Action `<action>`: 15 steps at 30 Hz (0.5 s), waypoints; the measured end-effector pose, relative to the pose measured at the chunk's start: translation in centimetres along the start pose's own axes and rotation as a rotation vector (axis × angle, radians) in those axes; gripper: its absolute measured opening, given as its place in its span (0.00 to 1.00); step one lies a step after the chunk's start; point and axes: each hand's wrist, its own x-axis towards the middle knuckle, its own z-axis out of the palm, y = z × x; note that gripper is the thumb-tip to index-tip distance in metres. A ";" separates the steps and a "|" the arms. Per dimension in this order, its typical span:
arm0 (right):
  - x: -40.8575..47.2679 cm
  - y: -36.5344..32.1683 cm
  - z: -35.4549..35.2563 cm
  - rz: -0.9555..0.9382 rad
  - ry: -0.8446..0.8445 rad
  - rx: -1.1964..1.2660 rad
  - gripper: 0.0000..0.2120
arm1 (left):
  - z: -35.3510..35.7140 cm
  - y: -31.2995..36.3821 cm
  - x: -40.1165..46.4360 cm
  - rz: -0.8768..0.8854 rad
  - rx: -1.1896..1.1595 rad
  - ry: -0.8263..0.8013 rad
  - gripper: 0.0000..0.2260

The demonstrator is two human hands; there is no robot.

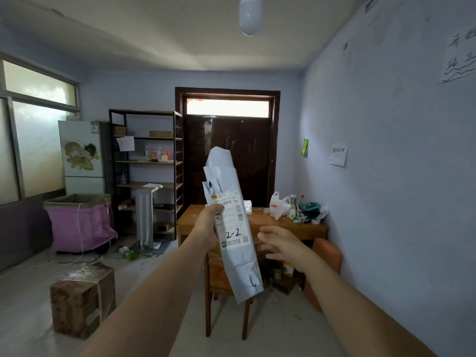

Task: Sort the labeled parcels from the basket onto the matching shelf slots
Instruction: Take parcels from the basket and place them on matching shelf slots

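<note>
Shelf unit (148,173) standing far left of parcel, against back wall. Grey parcel (231,222), marked "2-2", standing near upright, tilting slightly left. Left hand (206,224) gripping parcel's left edge, fingers curling round it. Right hand (282,244) hovering just right of parcel, fingers spreading loosely, touching nothing.

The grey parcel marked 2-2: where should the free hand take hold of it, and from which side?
Probably the lower half of the parcel, below the label, from its right. It is long, flat and held nearly upright by the left hand at mid-length, so the bottom hangs unsupported. The open right hand is beside that edge.
</note>
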 end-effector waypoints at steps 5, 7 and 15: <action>0.4 -0.8 2.1 -0.084 -0.090 -0.059 0.08 | 1.4 -0.8 -0.5 -0.038 0.096 -0.060 0.06; 0.5 -0.8 2.2 -0.113 -0.071 -0.059 0.05 | 1.8 -0.8 -0.5 -0.049 0.108 -0.065 0.06; 0.0 -0.2 1.1 -0.101 -0.063 0.014 0.05 | 2.6 -1.2 -1.1 -0.074 0.125 -0.092 0.08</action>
